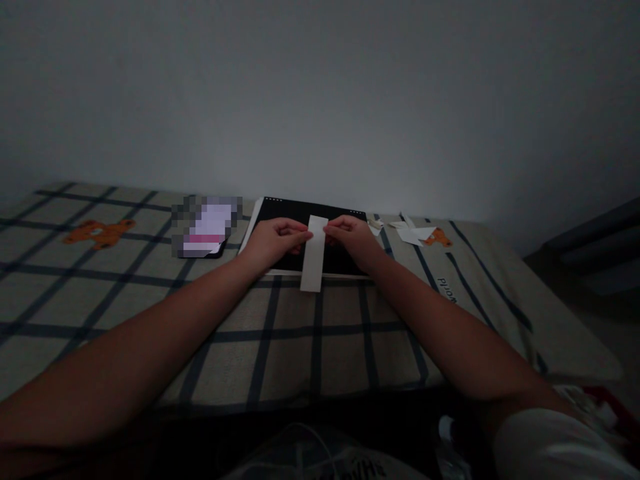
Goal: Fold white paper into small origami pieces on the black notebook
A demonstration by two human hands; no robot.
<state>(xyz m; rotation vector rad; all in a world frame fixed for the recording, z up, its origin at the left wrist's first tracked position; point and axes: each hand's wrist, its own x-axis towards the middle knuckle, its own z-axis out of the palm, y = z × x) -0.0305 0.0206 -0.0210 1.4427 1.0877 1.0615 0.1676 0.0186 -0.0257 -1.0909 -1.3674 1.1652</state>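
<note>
A narrow white paper strip (313,260) hangs between my hands, its lower end reaching past the near edge of a black-covered notebook (345,260). My left hand (280,241) pinches the strip's left edge near the top, thumb in front. On the other side, my right hand (353,239) pinches the right edge at about the same height. Both hands are over the notebook, which lies on a checked cloth. The fingers behind the strip are partly hidden.
Left of the notebook lies a phone (210,230) with a lit, blurred screen. Folded white paper pieces (415,235) rest to the right. The checked cloth (240,360) bears orange bear prints. A grey wall (320,100) rises behind; the cloth-covered surface ends at the right.
</note>
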